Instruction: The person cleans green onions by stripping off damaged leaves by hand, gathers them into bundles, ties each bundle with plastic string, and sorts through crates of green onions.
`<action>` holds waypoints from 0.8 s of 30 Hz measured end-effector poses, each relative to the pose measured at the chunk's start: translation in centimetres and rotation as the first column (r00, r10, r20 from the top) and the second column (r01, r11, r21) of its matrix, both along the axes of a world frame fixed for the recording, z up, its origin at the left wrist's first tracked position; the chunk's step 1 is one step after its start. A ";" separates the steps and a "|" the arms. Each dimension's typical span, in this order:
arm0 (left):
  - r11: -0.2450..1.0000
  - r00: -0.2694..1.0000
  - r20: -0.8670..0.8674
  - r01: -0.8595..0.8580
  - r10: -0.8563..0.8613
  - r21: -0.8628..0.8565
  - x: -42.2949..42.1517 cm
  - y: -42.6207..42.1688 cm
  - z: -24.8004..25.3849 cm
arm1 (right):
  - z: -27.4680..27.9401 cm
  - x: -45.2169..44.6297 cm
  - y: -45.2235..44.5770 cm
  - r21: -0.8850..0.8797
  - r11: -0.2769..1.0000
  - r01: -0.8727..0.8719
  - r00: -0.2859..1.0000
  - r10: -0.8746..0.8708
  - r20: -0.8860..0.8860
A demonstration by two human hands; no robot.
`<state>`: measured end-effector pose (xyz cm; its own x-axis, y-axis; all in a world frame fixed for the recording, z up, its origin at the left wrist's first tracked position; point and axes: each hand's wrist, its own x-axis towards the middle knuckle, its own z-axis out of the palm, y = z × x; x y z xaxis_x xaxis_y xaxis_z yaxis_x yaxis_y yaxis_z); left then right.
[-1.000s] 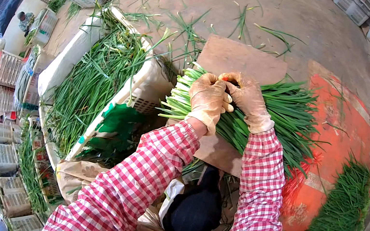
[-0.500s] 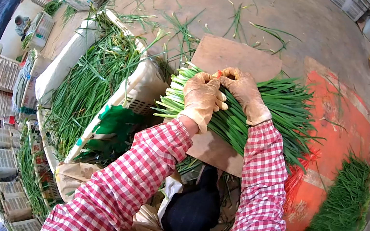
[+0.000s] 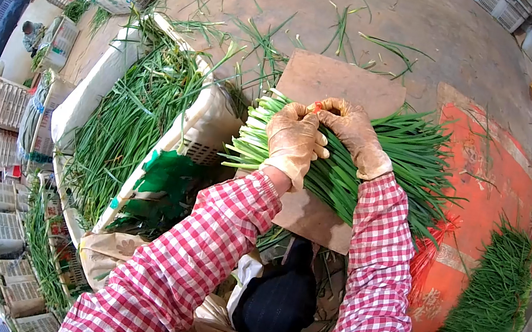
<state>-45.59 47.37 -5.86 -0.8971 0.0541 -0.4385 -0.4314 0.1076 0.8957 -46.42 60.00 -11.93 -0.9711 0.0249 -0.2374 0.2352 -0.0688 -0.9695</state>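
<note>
A bundle of garlic chives (image 3: 410,144) lies across a brown board (image 3: 347,81), its pale stem ends to the left and green leaves to the right. My left hand (image 3: 291,135), in a thin, stained glove, rests on the stems with its fingers curled. Beside it my right hand (image 3: 353,137), gloved too, bends over the bundle. Their fingertips meet on top, pinching a small red tie (image 3: 316,107). Most of the tie is hidden by the fingers. More red ties (image 3: 431,253) hang in a loose tuft by the leaf tips.
Left of the board stands a white crate (image 3: 177,126) filled with loose green leaves. An orange sack (image 3: 471,158) lies at the right, with a row of chives (image 3: 490,295) along it. Scattered leaves (image 3: 341,31) litter the floor. Stacked crates (image 3: 10,222) line the far left.
Both hands have shifted very slightly to the right while staying together at the red tie. The bundle lies as before.
</note>
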 end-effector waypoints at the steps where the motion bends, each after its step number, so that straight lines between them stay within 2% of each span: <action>1: 1.000 1.000 0.009 -0.005 0.005 0.002 0.0 0.1 0.2 | 0.1 0.1 0.0 -0.004 1.000 -0.005 1.000 0.005 -0.011; 15: 0.998 0.999 0.029 -0.024 0.022 0.059 -0.2 0.0 0.3 | 1.3 0.9 -0.3 0.073 0.997 -0.031 0.999 0.033 -0.033; 18: 0.996 0.998 0.033 -0.053 0.050 0.076 0.1 0.2 0.6 | 1.1 1.3 0.1 0.026 0.998 -0.059 0.992 0.062 -0.107; 21: 0.998 0.999 0.016 -0.030 0.029 0.047 0.2 0.1 0.5 | 1.3 1.3 0.5 0.101 0.989 -0.110 0.985 0.122 -0.121; 23: 0.998 1.000 0.002 0.011 -0.011 0.062 0.3 0.0 0.5 | 0.9 1.1 0.8 -0.105 0.976 -0.192 0.977 0.179 -0.116; 24: 0.998 1.000 0.004 0.012 -0.012 0.062 0.3 -0.1 0.5 | 0.7 1.1 1.0 -0.105 0.976 -0.190 0.977 0.178 -0.115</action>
